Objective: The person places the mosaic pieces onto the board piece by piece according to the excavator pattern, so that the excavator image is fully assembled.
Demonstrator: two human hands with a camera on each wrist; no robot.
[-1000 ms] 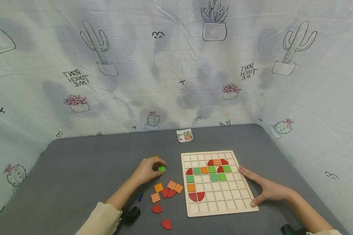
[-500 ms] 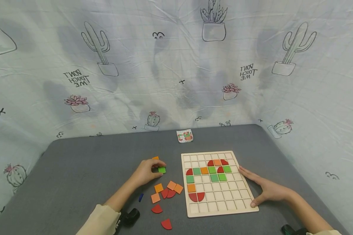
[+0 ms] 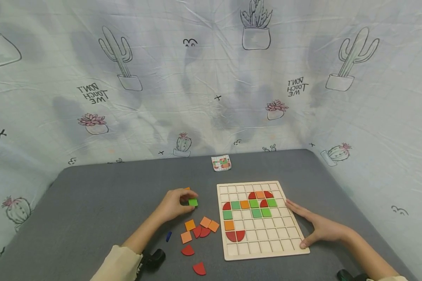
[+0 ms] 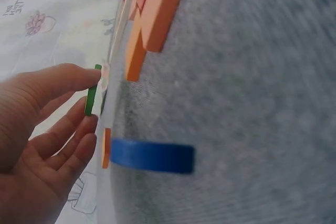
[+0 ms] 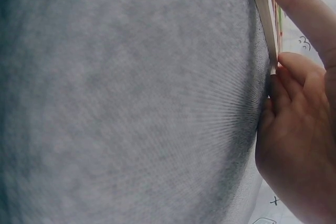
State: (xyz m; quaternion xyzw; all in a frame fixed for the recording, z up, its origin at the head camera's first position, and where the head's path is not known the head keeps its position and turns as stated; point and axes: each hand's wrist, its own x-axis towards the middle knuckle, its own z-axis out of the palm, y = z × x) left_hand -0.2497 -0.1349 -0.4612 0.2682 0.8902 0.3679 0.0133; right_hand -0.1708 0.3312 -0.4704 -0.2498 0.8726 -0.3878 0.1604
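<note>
My left hand (image 3: 176,204) pinches a green square tile (image 3: 193,202) between thumb and fingers, left of the wooden grid board (image 3: 263,246). In the left wrist view the tile stands edge-on between the thumb tip and a fingertip. An orange tile (image 3: 187,188) shows partly behind that hand. My right hand (image 3: 321,227) lies along the board's right side, thumb on its near corner and straight fingers at the edge. Red quarter-round, orange and green tiles fill some upper and left cells, among them a green tile (image 3: 266,212).
Loose orange squares (image 3: 190,225) and red quarter-rounds (image 3: 188,250) lie between the left forearm and the board. A small blue piece (image 3: 168,236) lies beside that forearm. A patterned card (image 3: 221,163) sits at the table's back edge, before a printed curtain (image 3: 154,101).
My left hand keeps its pinch on the green tile and has barely shifted. The right hand stays at the board's edge, and the tiles on the board look the same.
</note>
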